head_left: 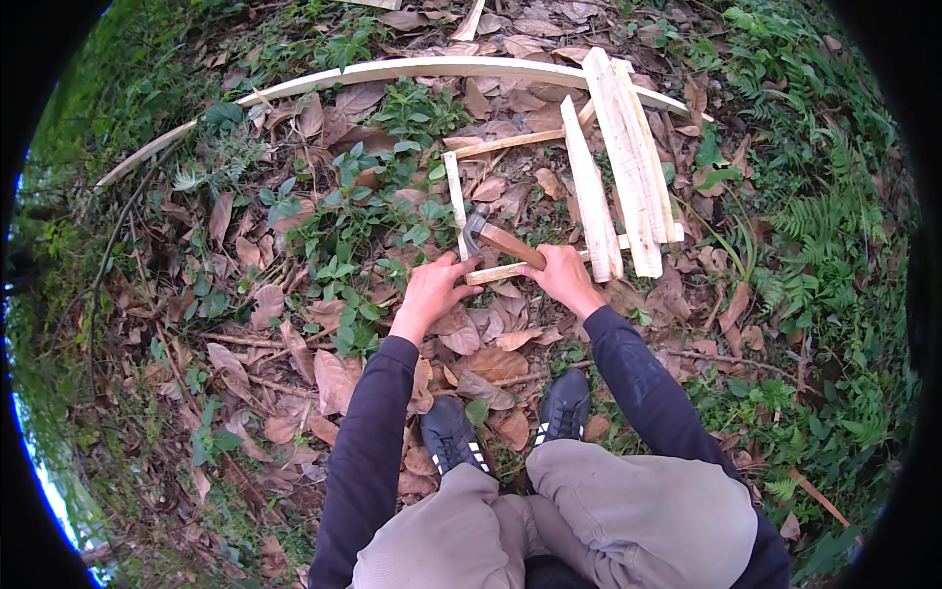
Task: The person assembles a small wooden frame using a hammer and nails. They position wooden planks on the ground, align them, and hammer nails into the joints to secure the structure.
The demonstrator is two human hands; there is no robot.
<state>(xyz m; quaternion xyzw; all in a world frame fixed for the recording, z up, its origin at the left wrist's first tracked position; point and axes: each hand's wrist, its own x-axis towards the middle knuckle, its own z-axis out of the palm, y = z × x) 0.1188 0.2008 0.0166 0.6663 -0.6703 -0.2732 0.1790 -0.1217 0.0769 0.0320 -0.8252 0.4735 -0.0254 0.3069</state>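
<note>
Your knees in grey trousers [633, 501] sit nearest the camera, with your dark shoes [564, 404] just beyond on the leaf litter [496, 363]. Your right hand [567, 279] is wrapped around the handle of a hammer [512, 245], its metal head beside the near-left corner of the thin wooden frame [455, 201] lying in front of you. Your left thumb and forefinger are at that corner; whether your left hand [432, 294] pinches wood or a nail, I cannot tell. You seem to be working that corner joint; the next move probably calls for steadying the strips and keeping your fingertips clear of the hammer head
</note>
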